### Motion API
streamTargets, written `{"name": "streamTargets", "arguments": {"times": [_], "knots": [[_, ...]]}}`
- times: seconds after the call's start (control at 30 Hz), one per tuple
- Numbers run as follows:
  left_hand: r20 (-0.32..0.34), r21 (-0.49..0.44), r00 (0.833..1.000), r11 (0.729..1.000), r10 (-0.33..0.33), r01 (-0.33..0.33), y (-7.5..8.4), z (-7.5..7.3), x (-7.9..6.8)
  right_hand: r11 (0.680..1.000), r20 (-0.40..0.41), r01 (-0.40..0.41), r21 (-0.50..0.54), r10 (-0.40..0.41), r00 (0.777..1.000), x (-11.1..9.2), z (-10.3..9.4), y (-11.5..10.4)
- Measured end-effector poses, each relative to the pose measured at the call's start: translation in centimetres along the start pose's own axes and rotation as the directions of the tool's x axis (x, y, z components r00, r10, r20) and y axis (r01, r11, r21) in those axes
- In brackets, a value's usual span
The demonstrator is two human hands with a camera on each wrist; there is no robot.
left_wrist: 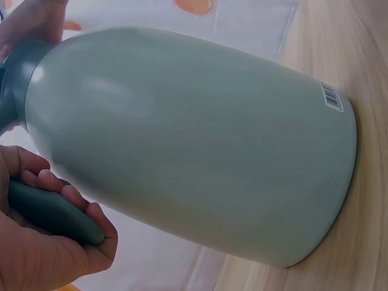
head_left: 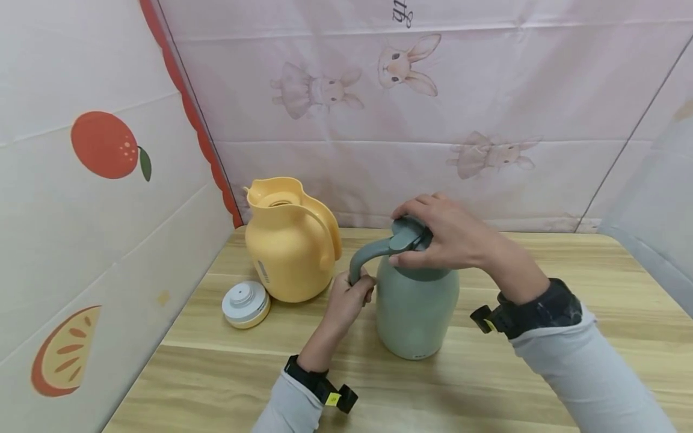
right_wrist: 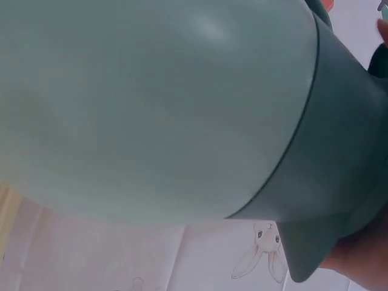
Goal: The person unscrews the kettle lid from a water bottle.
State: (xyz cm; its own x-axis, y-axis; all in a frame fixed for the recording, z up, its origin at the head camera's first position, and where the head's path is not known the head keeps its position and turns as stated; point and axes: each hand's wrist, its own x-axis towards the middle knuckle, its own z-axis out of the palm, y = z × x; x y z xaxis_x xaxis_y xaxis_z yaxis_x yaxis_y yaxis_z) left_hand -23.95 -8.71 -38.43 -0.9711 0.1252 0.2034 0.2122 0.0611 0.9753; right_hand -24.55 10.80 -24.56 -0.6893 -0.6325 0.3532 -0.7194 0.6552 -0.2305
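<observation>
A green thermos jug (head_left: 417, 316) stands upright on the wooden table, its barcode label low on the body in the left wrist view. My left hand (head_left: 344, 300) grips its curved handle (head_left: 370, 251), with the fingers wrapped round the lower end. From above, my right hand (head_left: 452, 234) holds the jug's top around the lid (head_left: 407, 231), thumb on the near side and fingers on the far side. The right wrist view shows the darker collar (right_wrist: 339, 127) and pointed spout (right_wrist: 306, 248), with part of the right hand behind them.
Left of the green jug, a yellow thermos jug (head_left: 289, 255) stands with its top uncovered. A round white-and-yellow stopper (head_left: 246, 304) lies beside it on the table (head_left: 216, 385). Behind is a pink wall sheet (head_left: 346, 156) with rabbit prints; a white one (head_left: 157, 228) runs along the left.
</observation>
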Motion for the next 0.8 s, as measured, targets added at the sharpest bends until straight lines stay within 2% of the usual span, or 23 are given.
{"name": "streamTargets", "arguments": {"times": [0.17,0.43,0.63,0.8], "knots": [[-0.002,-0.005,1.000,1.000,-0.017,0.017,0.2,0.0,-0.1,1.000,-0.014,-0.001,0.009,0.001,1.000,-0.1,0.1,-0.4],[-0.001,-0.005,1.000,1.000,-0.006,0.006,0.2,0.1,-0.1,0.993,-0.064,0.116,0.032,-0.114,0.991,-0.8,0.2,-0.4],[0.011,-0.017,1.000,1.000,0.006,-0.006,0.0,0.0,-0.1,0.996,-0.067,0.075,0.057,-0.071,0.995,-2.0,-0.1,-0.8],[0.008,-0.012,1.000,1.000,0.010,-0.010,0.0,0.0,-0.1,0.999,-0.084,-0.022,0.044,0.026,0.996,-3.1,-0.5,-1.3]]}}
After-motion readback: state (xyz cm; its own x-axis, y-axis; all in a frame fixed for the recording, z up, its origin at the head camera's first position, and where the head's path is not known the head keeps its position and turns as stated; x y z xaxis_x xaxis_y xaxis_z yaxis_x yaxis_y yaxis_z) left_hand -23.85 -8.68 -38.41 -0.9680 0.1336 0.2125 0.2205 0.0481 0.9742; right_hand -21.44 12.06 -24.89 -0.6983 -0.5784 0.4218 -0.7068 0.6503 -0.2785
